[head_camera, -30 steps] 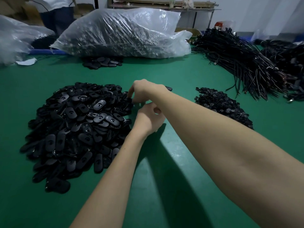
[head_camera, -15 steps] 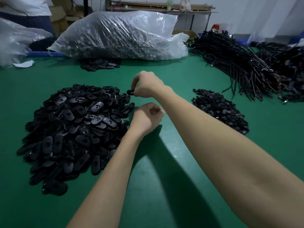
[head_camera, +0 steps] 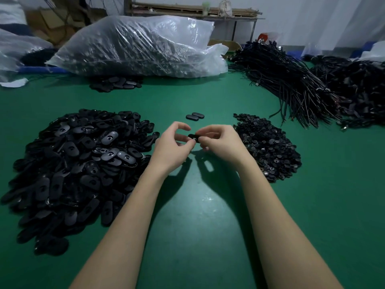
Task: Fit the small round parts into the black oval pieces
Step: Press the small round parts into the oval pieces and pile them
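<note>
both bare arms reach forward, side by side. the left hand (head_camera: 174, 143) and right hand (head_camera: 220, 142) meet fingertip to fingertip, fingers curled, pinching together.

Single head-worn view, looking forward and down, close over green table (head_camera: 191, 226)

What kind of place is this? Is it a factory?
Probably a small factory assembly bench: a big heap of black oval pieces, a pile of small round parts, bundled black cables, all on a green table.
</note>
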